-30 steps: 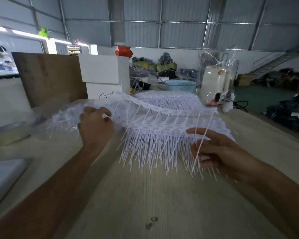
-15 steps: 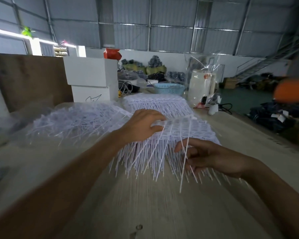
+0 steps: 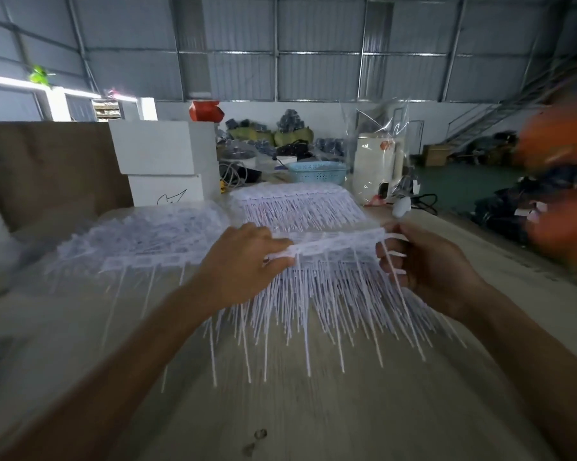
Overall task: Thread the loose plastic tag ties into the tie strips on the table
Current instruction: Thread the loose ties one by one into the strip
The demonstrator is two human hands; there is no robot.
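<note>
A white tie strip (image 3: 337,242) with many thin ties hanging from it is held just above a stack of similar strips (image 3: 330,294) on the wooden table (image 3: 313,420). My left hand (image 3: 244,261) grips the strip's left end. My right hand (image 3: 427,261) grips its right end, and a loose tie (image 3: 398,287) runs down between its fingers. A heap of loose ties and strips in clear plastic (image 3: 140,234) lies to the left. Another stack of strips (image 3: 297,204) sits behind.
White foam boxes (image 3: 160,161) and a brown board (image 3: 44,168) stand at the back left. A blue basket (image 3: 317,171) and a white appliance in plastic wrap (image 3: 377,168) stand at the back. The table's right edge runs diagonally beside dark and orange bags (image 3: 560,207).
My left hand has moved from the left heap over to the middle stack and taken the strip's left end. My right hand has risen to the strip's right end.
</note>
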